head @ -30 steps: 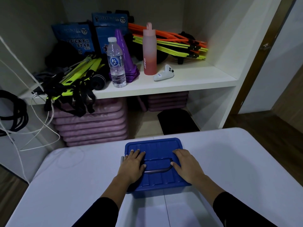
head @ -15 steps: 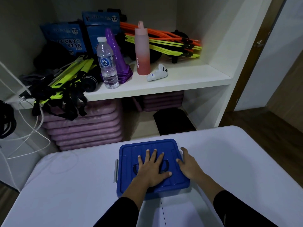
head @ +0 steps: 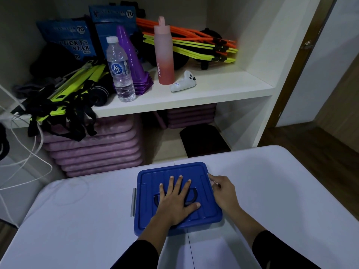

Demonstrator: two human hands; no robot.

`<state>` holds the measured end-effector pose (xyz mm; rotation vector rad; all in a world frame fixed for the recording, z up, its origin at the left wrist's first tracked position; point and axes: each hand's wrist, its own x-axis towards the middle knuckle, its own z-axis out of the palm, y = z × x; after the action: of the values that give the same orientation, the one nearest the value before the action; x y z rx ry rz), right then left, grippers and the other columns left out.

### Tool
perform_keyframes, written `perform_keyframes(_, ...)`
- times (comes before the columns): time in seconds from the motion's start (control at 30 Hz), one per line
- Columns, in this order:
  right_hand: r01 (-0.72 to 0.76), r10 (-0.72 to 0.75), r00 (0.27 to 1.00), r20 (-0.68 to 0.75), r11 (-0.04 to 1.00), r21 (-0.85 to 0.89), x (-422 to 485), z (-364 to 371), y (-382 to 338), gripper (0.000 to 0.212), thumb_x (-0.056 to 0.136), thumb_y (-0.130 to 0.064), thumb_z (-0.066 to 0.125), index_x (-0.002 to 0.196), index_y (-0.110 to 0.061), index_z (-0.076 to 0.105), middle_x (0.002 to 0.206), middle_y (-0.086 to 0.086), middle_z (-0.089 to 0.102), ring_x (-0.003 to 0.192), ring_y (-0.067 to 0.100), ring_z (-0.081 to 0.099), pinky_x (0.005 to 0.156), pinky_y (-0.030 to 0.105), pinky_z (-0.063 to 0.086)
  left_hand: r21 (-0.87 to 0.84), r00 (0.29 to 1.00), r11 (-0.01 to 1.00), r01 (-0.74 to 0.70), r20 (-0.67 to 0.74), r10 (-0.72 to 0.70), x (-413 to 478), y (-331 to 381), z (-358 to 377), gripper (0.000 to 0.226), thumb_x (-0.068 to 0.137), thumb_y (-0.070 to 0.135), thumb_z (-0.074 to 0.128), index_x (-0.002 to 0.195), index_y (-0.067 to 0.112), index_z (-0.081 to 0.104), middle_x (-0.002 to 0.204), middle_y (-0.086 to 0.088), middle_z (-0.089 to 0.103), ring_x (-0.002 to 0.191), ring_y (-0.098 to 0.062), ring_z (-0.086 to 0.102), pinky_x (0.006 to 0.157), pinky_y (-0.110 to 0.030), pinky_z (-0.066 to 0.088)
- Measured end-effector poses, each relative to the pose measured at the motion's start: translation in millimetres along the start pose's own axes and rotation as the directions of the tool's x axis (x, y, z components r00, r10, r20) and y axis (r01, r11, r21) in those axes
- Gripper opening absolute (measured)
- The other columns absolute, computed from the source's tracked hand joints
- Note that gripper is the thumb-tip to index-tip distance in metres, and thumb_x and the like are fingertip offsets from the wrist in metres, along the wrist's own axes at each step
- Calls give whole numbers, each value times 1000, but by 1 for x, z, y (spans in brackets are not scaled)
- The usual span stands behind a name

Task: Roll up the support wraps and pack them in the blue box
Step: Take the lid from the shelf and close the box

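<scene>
The blue box (head: 147,214) sits on the white table (head: 77,220) with its lid on. My left hand (head: 174,199) lies flat on the middle of the lid, fingers spread over the dark handle. At the box's right edge my right hand (head: 223,191) rests with its fingertips curled at the lid's rim near the clasp. A grey clasp (head: 133,201) sticks out on the left side. No support wraps are visible; whatever is inside the box is hidden by the lid.
Behind the table a white shelf (head: 213,94) holds a water bottle (head: 120,70), a pink bottle (head: 164,53), purple cones (head: 132,59), a white controller (head: 183,82) and yellow and orange hurdles (head: 194,45). Purple mats (head: 93,148) are stacked below. White cords (head: 25,152) hang at left.
My left hand moved from the lid's left part to its centre and spread flat. The right hand slid from the lid's top to its right edge. The view shifted slightly.
</scene>
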<state>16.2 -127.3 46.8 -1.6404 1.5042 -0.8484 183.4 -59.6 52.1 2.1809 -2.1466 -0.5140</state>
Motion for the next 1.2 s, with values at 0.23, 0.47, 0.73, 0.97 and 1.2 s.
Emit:
perform_keyframes(0.23, -33, 26, 998, 61, 992, 120, 4, 0, 4, 30, 91, -10, 57, 120, -9, 61, 113, 11, 65, 91, 12, 56, 67, -3, 42, 18, 1000, 1000, 1, 23, -1, 1, 1, 0, 81, 84, 72, 26, 146, 36, -11, 156, 4, -21, 140, -23, -28, 109, -53, -21)
perform_keyframes(0.47, 60, -59, 996, 59, 998, -9, -2, 10, 6, 19, 90, -13, 59, 106, -8, 69, 88, 8, 64, 82, 21, 61, 71, 14, 48, 28, 999, 1000, 5, 46, -7, 1, 2, 0, 81, 85, 72, 25, 146, 35, -13, 155, 3, -23, 139, -24, -30, 108, -54, -21)
perform_keyframes(0.73, 48, -47, 998, 31, 998, -43, -2, 10, 2, 27, 92, -14, 56, 117, -13, 64, 106, 13, 66, 95, 21, 61, 82, 19, 45, -59, 998, 998, -5, 58, 9, 4, -2, -2, 81, 85, 70, 33, 147, 37, -6, 156, 5, -19, 140, -22, -28, 108, -53, -22)
perform_keyframes(0.97, 179, -186, 983, 16, 916, -360, -5, 19, -21, 47, 92, -35, 54, 135, -18, 47, 138, 11, 43, 128, 26, 36, 106, 34, 35, -260, 934, 964, 49, -330, -137, -13, -36, -23, 49, 92, 41, 48, 138, 25, 42, 149, -6, 32, 137, -25, 26, 114, -37, 24)
perform_keyframes(1.2, 473, -288, 862, 416, 753, -459, -24, 58, -36, 59, 93, -53, 40, 146, -33, 24, 158, 3, 8, 146, 22, 1, 118, 37, -3, -403, 761, 773, 489, -235, -604, -45, -84, -22, 58, 89, 33, 53, 140, 16, 30, 137, -13, 43, 122, -32, 43, 96, -45, 43)
